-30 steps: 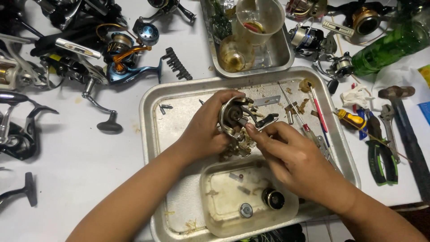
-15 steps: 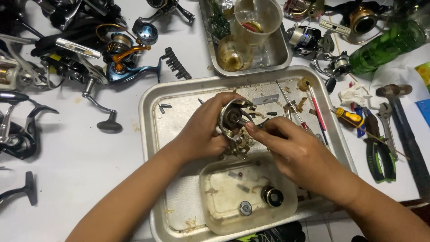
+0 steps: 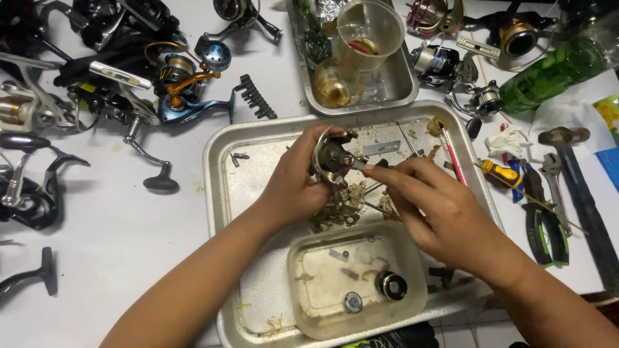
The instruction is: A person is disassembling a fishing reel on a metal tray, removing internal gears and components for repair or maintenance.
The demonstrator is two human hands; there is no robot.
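Observation:
My left hand (image 3: 293,183) grips a small metal fishing reel body (image 3: 332,158) over a large metal tray (image 3: 222,161). My right hand (image 3: 432,206) pinches a thin metal tool (image 3: 358,165) whose tip touches the reel body's open face. Greasy brownish scraps (image 3: 342,209) lie on the tray just under the reel. A clear plastic tub (image 3: 309,309) sits in the tray's near part, holding a black round part (image 3: 391,285) and a small disc (image 3: 352,301).
Several fishing reels (image 3: 97,84) lie at the left and top right. A second metal tray (image 3: 403,84) with a plastic cup (image 3: 369,35) stands behind. A screwdriver (image 3: 500,173), pliers (image 3: 545,225), wrench (image 3: 553,180), hammer (image 3: 580,187) and green bottle (image 3: 554,71) lie at right.
Both hands keep their hold on the reel body and the tool; my right hand's fingers have shifted slightly against the reel. Nothing else moved.

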